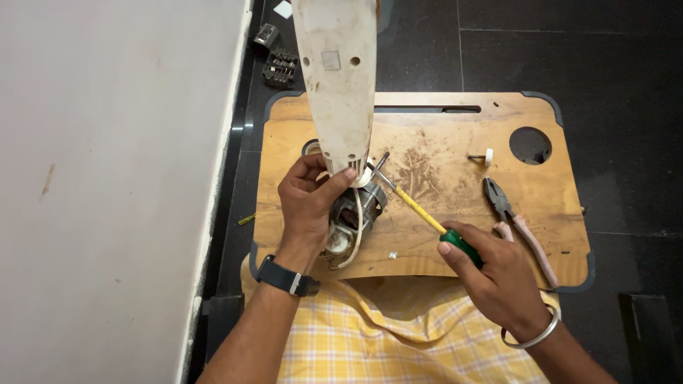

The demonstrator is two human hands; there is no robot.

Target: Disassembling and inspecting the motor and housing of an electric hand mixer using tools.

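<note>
Dark tiled floor fills the head view, with a pale wall along the left edge; on the floor sits a low wooden board with rounded dark corner trims, a slot near its far edge and a round hole at its far right. Left hand, wrist bearing a dark watch, is closed around the lower end of a long off-white plastic housing that stands tilted up from the board toward the camera; thumb lies across the housing's rim. Directly under that rim, touching the palm, is a metal motor core with a pale cord looped over it, resting on the board's near-left part. Right hand, a metal bangle at the wrist, grips the green handle of a screwdriver; the yellow shaft runs up-left and its tip meets the joint between housing and motor. Pliers with pink handles lie on the board just right of the right hand, jaws pointing away. Small white-capped screw lies near the round hole. Off the board, at top left, a dark terminal block lies on the floor. Yellow checked cloth covers the lap at bottom.
</note>
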